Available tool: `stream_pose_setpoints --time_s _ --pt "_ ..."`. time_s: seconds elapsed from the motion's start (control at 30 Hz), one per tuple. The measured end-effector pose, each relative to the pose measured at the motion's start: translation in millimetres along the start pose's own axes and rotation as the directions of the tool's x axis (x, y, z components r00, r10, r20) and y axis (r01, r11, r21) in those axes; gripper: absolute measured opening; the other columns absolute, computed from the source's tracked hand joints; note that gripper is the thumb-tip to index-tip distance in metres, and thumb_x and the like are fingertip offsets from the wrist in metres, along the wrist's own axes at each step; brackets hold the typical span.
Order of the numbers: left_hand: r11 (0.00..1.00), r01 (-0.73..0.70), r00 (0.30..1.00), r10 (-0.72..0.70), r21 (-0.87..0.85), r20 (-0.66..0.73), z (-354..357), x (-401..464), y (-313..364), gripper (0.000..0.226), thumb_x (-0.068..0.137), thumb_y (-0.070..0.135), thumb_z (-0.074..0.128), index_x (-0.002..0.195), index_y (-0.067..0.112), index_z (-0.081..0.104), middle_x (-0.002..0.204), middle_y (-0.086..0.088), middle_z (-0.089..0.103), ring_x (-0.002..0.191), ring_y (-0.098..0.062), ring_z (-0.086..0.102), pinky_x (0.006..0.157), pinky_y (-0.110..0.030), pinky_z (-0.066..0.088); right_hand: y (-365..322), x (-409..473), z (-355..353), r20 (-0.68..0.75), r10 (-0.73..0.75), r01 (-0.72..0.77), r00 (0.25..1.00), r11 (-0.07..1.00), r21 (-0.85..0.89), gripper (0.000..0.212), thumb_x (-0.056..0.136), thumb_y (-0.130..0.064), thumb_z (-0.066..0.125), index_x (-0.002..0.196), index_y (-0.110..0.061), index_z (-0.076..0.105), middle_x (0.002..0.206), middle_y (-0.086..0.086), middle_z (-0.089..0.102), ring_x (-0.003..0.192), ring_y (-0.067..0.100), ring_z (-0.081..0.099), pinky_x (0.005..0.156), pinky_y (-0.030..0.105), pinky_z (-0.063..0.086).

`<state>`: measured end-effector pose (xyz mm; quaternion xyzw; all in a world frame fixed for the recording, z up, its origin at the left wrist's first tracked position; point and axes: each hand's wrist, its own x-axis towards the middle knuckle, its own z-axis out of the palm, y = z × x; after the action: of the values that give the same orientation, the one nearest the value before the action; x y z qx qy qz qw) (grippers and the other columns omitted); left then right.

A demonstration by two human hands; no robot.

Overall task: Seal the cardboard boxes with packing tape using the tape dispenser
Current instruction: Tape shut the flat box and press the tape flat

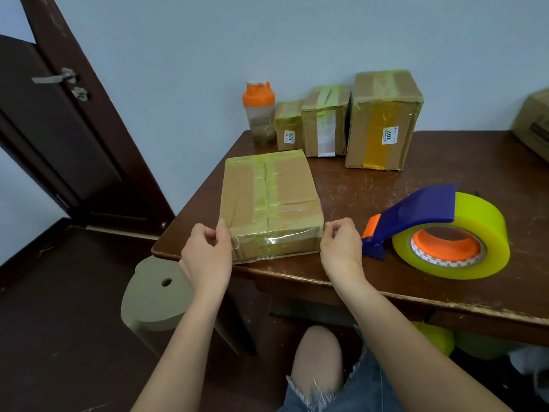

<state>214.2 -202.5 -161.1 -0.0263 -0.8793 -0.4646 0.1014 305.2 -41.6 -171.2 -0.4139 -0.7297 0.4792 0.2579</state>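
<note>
A flat cardboard box (269, 200) lies at the near left corner of the dark wooden table (371, 182), with yellowish tape along its top seam and across its near face. My left hand (206, 251) presses its thumb against the box's near left corner, fingers curled. My right hand (341, 242) touches the near right corner with curled fingers. The tape dispenser (416, 218), blue with an orange core, lies on its side just right of my right hand. It carries a big yellow tape roll (472, 236).
Three taped boxes (383, 120) stand along the wall at the back, beside a shaker bottle with an orange lid (259, 114). Another box (534, 123) shows at the right edge. A stool (157, 295) stands left of the table, near a dark door (59, 129).
</note>
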Motion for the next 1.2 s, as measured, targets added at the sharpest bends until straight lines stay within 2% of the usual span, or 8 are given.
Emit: stream_pose_setpoints --time_s 0.17,0.23,0.3,0.4,0.53,0.67,0.83,1.2 --pt "0.985 -0.062 0.996 0.07 -0.161 0.048 -6 2 -4 0.023 0.098 0.039 0.052 0.106 0.018 0.059 0.097 0.01 0.06 0.096 -0.01 0.057 0.083 -0.029 0.042 -1 -3 -14 -0.008 -0.082 0.081 0.997 0.996 -0.034 0.035 0.091 0.005 0.053 0.123 -0.011 0.052 0.112 0.001 0.057 0.105 0.013 0.057 0.086 0.023 0.048" --pt "0.95 -0.215 0.973 0.229 -0.227 0.039 -7 -1 -9 0.026 0.101 0.03 0.049 0.123 0.021 0.059 0.12 0.011 0.059 0.113 -0.004 0.054 0.095 -0.022 0.042 -4 -8 -18 -0.086 -0.247 0.25 0.965 0.968 0.032 0.039 0.093 0.006 0.048 0.125 -0.015 0.054 0.118 -0.005 0.055 0.108 0.005 0.054 0.093 0.02 0.046" --pt "0.889 -0.386 0.907 0.415 -0.245 0.077 -4 -4 -17 0.03 0.103 0.025 0.046 0.127 0.019 0.062 0.134 0.011 0.055 0.129 0.001 0.044 0.107 -0.017 0.034 -4 -11 -19 -0.046 -0.438 0.44 0.898 0.891 0.107 0.037 0.097 0.0 0.044 0.125 -0.02 0.058 0.119 -0.017 0.053 0.116 -0.006 0.048 0.099 0.009 0.038" --pt "0.833 -0.461 0.84 0.52 -0.306 0.152 1 -4 -30 0.029 0.102 0.023 0.047 0.122 0.016 0.067 0.135 0.006 0.058 0.139 0.0 0.035 0.119 -0.03 0.026 5 -7 -20 0.061 -0.559 0.544 0.827 0.823 0.165 0.034 0.098 -0.002 0.045 0.117 -0.02 0.067 0.116 -0.023 0.055 0.126 -0.006 0.044 0.1 0.004 0.033" --pt "0.759 -0.59 0.77 0.632 -0.276 0.091 4 3 -31 0.029 0.097 0.027 0.051 0.114 0.015 0.07 0.132 0.001 0.061 0.139 -0.007 0.039 0.123 -0.04 0.012 3 3 -19 0.084 -0.684 0.681 0.725 0.729 0.064 0.031 0.095 -0.003 0.051 0.113 -0.019 0.07 0.114 -0.015 0.063 0.126 0.004 0.05 0.109 0.024 0.039" --pt "0.701 -0.653 0.719 0.693 -0.285 0.056 9 5 -27 0.025 0.092 0.026 0.059 0.111 0.013 0.071 0.117 0.0 0.069 0.13 -0.013 0.052 0.121 -0.038 0.022 1 4 -12 0.212 -0.789 0.8 0.577 0.598 0.049 0.023 0.093 -0.017 0.061 0.114 -0.02 0.071 0.118 -0.01 0.067 0.125 0.007 0.054 0.116 0.036 0.031" --pt "0.705 -0.618 0.743 0.668 -0.348 0.033 10 6 -27 0.027 0.086 0.028 0.066 0.109 0.014 0.071 0.107 0.002 0.072 0.114 -0.011 0.063 0.112 -0.045 0.038 6 6 -7 0.184 -0.8 0.81 0.571 0.585 0.028 0.029 0.087 -0.038 0.062 0.107 -0.021 0.075 0.114 -0.005 0.071 0.112 0.002 0.061 0.115 0.035 0.031" --pt "0.681 -0.617 0.748 0.664 -0.394 -0.025 17 9 -29 0.016 0.08 0.019 0.072 0.096 0.016 0.074 0.098 0.006 0.073 0.103 -0.012 0.067 0.112 -0.04 0.038 14 11 5 0.058 -0.847 0.848 0.529 0.529 -0.009 0.024 0.091 -0.035 0.063 0.098 -0.018 0.077 0.106 -0.007 0.073 0.105 0.003 0.066 0.104 0.036 0.045"
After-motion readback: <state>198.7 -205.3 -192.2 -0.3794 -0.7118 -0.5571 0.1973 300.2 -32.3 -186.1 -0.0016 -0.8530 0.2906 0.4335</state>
